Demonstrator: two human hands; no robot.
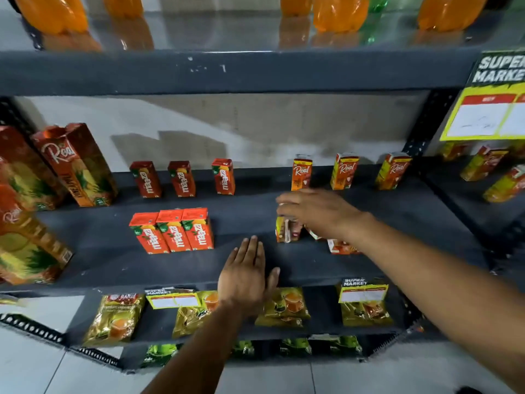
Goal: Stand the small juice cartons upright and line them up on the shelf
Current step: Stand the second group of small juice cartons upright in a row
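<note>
Starting nearest the camera, yellow tea packets (116,319) are seen lying on the lower shelf, with two price tags (363,291) fixed to the front lip of the dark middle shelf (113,260). The left hand (247,277) is laid flat on the front part of that shelf, fingers straight and together, thumb spread to the side; nothing is held in it. Just beyond it to the left, three Maaza cartons (172,233) are stood upright, touching one another in a tidy row. To the right, the right hand (315,210) is reached in from the side, its fingers curled down over the top of a small Real carton (285,230) that is stood upright on the shelf; whether it is firmly clamped cannot be told, as the fingertips are blurred. Just beside that carton, under the wrist, a fallen carton (341,247) is seen lying on its side, and another is partly hidden behind the hand. Further back, three more Maaza cartons (181,179) are stood upright, spaced apart, and three small Real cartons (345,172) are stood apart along the rear right. Tall Real pineapple cartons (76,163) are leaned at the far left. Orange drink bottles (339,12) are ranged on the shelf above.
</note>
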